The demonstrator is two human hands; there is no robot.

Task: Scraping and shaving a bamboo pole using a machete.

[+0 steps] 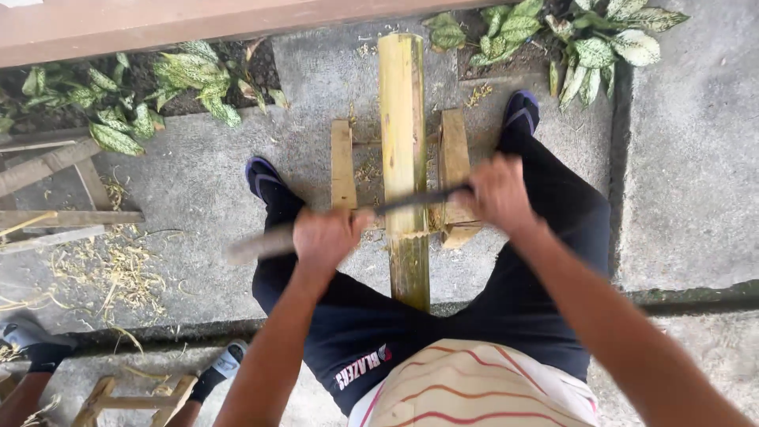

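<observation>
Between the knees, at the centre of the view, a split bamboo [403,134] length lies pointing from six o'clock to twelve, resting on a low wooden stand [454,170] whose two rails flank it at nine and three o'clock. Across it, just below the middle, lies a long blade [395,204], set crosswise and tilted a little, its far end higher at three o'clock. The right hand [500,194] is closed round the end at three o'clock; the left hand [326,237] is closed round the blade's other part at nine o'clock, with a blurred end [253,247] sticking out past it toward eight. The bamboo is pale yellow above the blade and greener below it, so the skin seems to be coming off in strokes. Judging from this, the stroke goes best with both fists level, equal pull on each side, the edge held shallow so it shaves rather than digs, and the culm kept square on the stand. Two slippered feet [265,178] sit at ten and one o'clock beside the stand. Shavings [118,273] litter the concrete at eight o'clock; leafy plants [198,79] grow along the top at eleven and one. Another person's feet [225,365] show at seven o'clock, beside a small wooden frame [130,399].
</observation>
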